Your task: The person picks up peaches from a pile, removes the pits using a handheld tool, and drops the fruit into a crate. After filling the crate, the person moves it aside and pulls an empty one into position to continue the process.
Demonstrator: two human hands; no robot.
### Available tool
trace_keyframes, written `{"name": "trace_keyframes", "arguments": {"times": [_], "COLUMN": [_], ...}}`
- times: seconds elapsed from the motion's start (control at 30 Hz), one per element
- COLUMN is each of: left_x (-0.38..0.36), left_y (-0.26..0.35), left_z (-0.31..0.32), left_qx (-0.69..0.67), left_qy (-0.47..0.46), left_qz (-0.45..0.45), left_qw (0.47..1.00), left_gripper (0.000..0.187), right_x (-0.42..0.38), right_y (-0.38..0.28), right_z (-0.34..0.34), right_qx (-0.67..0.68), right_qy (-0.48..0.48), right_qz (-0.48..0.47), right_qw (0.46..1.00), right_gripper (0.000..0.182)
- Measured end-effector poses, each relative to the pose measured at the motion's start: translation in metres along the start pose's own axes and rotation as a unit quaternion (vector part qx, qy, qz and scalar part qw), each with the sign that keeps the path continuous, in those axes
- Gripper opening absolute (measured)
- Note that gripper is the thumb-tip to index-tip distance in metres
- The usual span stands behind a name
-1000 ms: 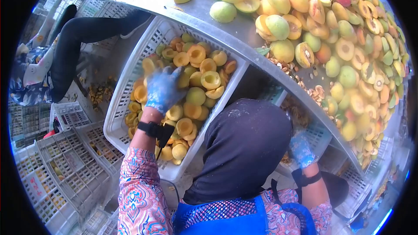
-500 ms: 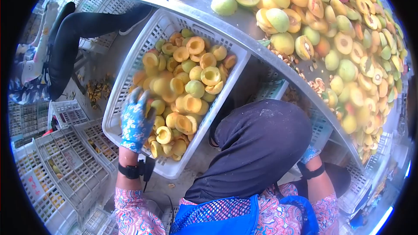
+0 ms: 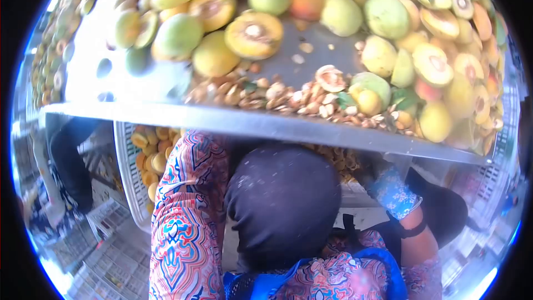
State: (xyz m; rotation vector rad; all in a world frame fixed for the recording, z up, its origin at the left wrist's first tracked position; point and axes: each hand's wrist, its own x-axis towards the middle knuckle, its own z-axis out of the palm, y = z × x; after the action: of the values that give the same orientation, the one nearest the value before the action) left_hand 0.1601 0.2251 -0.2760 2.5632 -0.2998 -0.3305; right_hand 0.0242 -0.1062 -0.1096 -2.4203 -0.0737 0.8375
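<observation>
My left hand is out of sight; its patterned sleeve (image 3: 180,228) reaches forward beneath the metal table's edge (image 3: 266,124). Beside that sleeve, a white plastic crate (image 3: 129,180) holds halved apricots (image 3: 147,161), partly covered by the table. To the right of my knee, my right hand (image 3: 391,189) wears a blue flowered glove. It is under the table edge, with its fingers dark and blurred, so their grip cannot be made out. Several pit shells and fragments (image 3: 352,168) lie below the table near that hand.
On the tabletop are many whole and halved apricots (image 3: 254,34), with a line of pits and cracked shells (image 3: 277,94) along the near edge. My dark-trousered knee (image 3: 283,205) rises between my arms. Crates (image 3: 111,216) stand at the lower left, near another person's leg (image 3: 72,161).
The view has swung toward the table. My left hand, earlier open over the crate of apricot halves, has gone under the table edge. My right hand shows more from behind the knee.
</observation>
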Motion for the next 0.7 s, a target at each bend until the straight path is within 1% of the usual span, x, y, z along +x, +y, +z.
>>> {"name": "trace_keyframes", "arguments": {"times": [0.03, 0.07, 0.1, 0.17, 0.2, 0.27, 0.3, 0.4, 0.57, 0.7], "left_x": [0.003, 0.004, 0.003, 0.003, 0.001, -0.002, -0.004, -0.012, -0.025, -0.035], "left_y": [-0.008, -0.016, -0.023, -0.034, -0.038, -0.045, -0.048, -0.057, -0.065, -0.062], "left_z": [0.005, 0.010, 0.014, 0.018, 0.019, 0.022, 0.021, 0.020, 0.014, 0.014], "left_qx": [0.024, 0.041, 0.052, 0.067, 0.070, 0.071, 0.070, 0.062, 0.033, -0.038], "left_qy": [-0.007, -0.011, -0.012, -0.011, -0.012, -0.010, -0.007, -0.003, 0.024, 0.053], "left_qz": [-0.021, -0.038, -0.058, -0.082, -0.092, -0.112, -0.119, -0.140, -0.160, -0.168], "left_qw": [0.999, 0.998, 0.997, 0.994, 0.993, 0.991, 0.990, 0.988, 0.986, 0.984], "left_gripper": [0.029, 0.029, 0.029, 0.028, 0.028, 0.028, 0.028, 0.028, 0.029, 0.029], "right_x": [0.001, -0.003, -0.008, -0.017, -0.025, -0.027, -0.025, -0.025, -0.016, -0.008], "right_y": [0.006, 0.023, 0.032, 0.044, 0.054, 0.061, 0.060, 0.059, 0.057, 0.047], "right_z": [-0.002, 0.004, 0.004, 0.007, 0.018, 0.018, 0.016, 0.016, 0.019, 0.021], "right_qx": [-0.022, -0.091, -0.085, -0.117, -0.261, -0.147, -0.116, -0.074, -0.034, -0.006], "right_qy": [-0.011, 0.012, 0.019, -0.009, 0.040, -0.008, -0.018, -0.034, -0.037, -0.022], "right_qz": [-0.031, -0.088, -0.071, -0.120, -0.190, -0.134, -0.112, -0.072, -0.043, -0.024], "right_qw": [0.999, 0.992, 0.994, 0.986, 0.946, 0.980, 0.987, 0.994, 0.998, 0.999], "right_gripper": [0.039, 0.036, 0.036, 0.032, 0.031, 0.031, 0.031, 0.031, 0.031, 0.031]}}
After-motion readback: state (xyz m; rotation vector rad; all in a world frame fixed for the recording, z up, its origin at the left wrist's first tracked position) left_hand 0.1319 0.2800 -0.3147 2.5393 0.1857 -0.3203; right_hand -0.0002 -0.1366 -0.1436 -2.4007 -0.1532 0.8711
